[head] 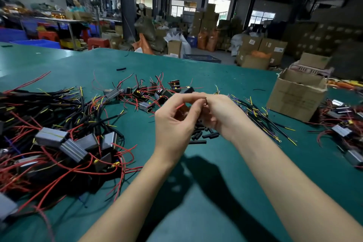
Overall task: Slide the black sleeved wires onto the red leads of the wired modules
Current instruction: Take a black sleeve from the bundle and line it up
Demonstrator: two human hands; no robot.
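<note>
Both hands raised over the green table [196, 192], fingertips meeting. Left hand [174, 122] pinches a red lead [179, 106], short end poking out between thumb and fingers. Right hand [220, 112] curled tight around something small and dark, likely a black sleeve, can't tell for sure. Loose short black sleeves [204, 135] lie on the table right under the hands. Risk: lead tip frays or bends at sleeve mouth, misses the bore; blur hides alignment. Module piles [64, 143] crowd left, cardboard box [296, 98] well off right, bare mat toward the near edge gives room
</note>
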